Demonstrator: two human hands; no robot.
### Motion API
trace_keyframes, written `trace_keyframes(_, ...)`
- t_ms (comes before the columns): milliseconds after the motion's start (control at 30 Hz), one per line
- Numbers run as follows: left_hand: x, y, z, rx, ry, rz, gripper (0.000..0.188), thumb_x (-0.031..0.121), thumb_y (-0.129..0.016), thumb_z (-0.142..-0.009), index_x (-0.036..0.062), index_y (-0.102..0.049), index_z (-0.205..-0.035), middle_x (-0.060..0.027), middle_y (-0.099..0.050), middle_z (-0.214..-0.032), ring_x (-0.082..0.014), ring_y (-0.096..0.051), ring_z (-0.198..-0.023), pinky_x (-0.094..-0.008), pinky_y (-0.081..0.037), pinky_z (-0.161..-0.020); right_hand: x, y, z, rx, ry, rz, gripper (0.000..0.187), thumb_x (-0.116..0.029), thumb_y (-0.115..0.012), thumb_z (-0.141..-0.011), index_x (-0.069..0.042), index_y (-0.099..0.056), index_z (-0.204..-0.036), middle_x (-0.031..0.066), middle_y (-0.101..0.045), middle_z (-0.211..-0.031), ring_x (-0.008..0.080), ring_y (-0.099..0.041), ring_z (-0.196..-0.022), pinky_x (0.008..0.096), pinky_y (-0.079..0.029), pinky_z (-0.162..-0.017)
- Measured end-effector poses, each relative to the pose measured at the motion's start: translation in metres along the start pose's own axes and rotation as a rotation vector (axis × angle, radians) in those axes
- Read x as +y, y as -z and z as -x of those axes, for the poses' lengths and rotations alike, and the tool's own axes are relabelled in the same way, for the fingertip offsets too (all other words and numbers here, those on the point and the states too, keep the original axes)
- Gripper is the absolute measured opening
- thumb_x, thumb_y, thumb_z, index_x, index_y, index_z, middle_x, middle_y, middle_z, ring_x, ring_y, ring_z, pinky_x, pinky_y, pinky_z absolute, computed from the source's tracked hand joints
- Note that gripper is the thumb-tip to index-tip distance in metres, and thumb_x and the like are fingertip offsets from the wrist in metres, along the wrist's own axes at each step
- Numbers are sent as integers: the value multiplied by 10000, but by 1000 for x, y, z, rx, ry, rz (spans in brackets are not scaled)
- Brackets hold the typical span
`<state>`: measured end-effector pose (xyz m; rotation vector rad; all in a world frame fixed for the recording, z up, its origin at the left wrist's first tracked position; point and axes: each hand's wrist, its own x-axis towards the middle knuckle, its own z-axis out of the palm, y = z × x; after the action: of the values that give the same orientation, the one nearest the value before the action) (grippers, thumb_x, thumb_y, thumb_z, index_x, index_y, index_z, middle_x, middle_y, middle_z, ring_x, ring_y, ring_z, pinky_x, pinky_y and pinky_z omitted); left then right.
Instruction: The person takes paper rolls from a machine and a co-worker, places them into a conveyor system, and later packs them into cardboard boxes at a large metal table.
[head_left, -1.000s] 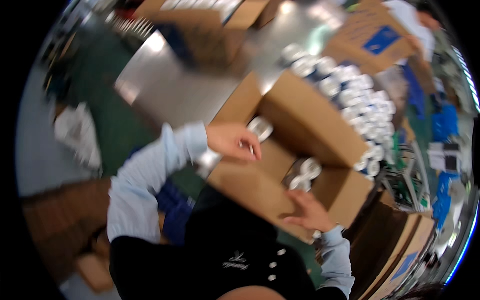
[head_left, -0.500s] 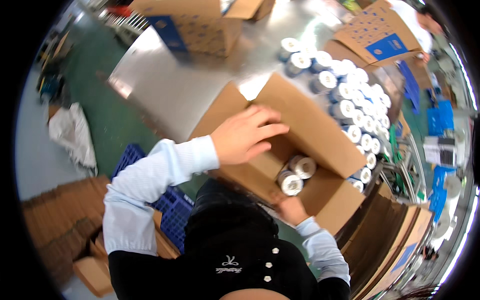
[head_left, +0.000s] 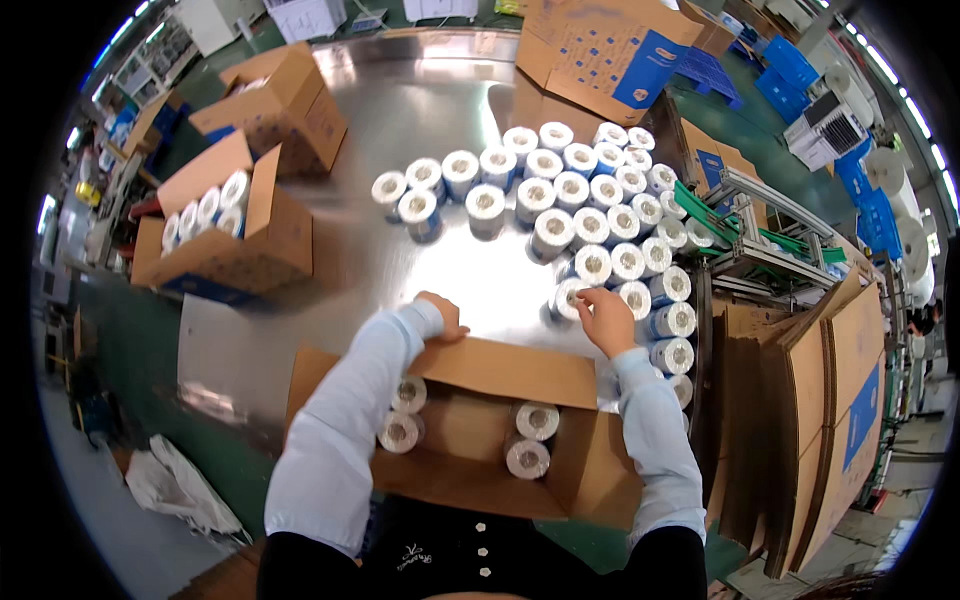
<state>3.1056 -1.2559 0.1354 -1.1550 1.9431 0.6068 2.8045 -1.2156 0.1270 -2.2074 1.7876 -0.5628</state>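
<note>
Stretching across the middle, a shiny metal tabletop (head_left: 390, 120) carries a large cluster of white-topped rolls (head_left: 627, 262), most gathered toward the right. At its near edge, right before the person, stands an open carton (head_left: 460, 485), two rolls (head_left: 400, 434) showing toward its left end and two more (head_left: 527, 459) toward its right. A printed carton (head_left: 270, 255) on the left side holds further rolls (head_left: 208, 207). The left hand (head_left: 443, 316) lies at the open carton's far flap (head_left: 515, 368), fingers curled; I cannot tell whether it grips. The right hand (head_left: 608, 320), fingers bent, is at one roll (head_left: 565, 297) on the cluster's near-left side; whether they pinch it is unclear.
</note>
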Motion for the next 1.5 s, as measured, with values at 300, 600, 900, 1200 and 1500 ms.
trace_keyframes(300, 1, 40, -191, 1034, 81, 553, 497, 172, -589, -854, 169, -507, -1343, -181, -518, -1251, -357, -518, -1137, -436, -455, -946, 113, -132, -49, -76, -24, 154, 474, -92, -632, -730, -193, -620, -1192, 186, -500, -1275, 353, -456, -1182, 472, -357, -1009)
trace_keyframes(600, -3, 146, -302, 820, 623, 665, 571, 590, -549, -824, 225, -611, -1259, -220, -463, -1197, -403, -450, -1100, -491, -373, -966, 104, -130, -76, -161, 222, 185, 225, -128, -609, -742, -160, -727, -931, 164, -558, -1076, 330, -495, -1072, 438, -380, -930)
trace_keyframes(900, -2, 137, -301, 775, 666, 760, 670, 714, -582, -708, 204, -713, -1121, -174, -380, -1297, -434, -409, -1139, -480, -335, -1005, 107, -143, -97, -342, 274, 314, 266, -250, -747, -533, -216, -765, -795, 63, -541, -935, 264, -505, -978, 369, -400, -816)
trace_keyframes(1200, -22, 136, -297, 612, 645, 760, 684, 635, -675, -643, 66, -738, -1018, -149, -459, -1278, -341, -509, -1099, -367, -435, -943, 105, -142, -87, -303, 191, 168, 329, -362, -751, -543, -204, -748, -832, 109, -520, -914, 304, -498, -944, 398, -408, -801)
trace_keyframes(1500, -72, 111, -155, 857, 199, 1029, 491, 396, -827, -551, 54, -744, -893, -142, -606, -967, -241, -611, -899, -297, -502, -809, 130, -145, -62, -324, 195, 87, 427, -451, -767, -593, -202, -755, -939, 144, -556, -942, 325, -547, -899, 432, -452, -772)
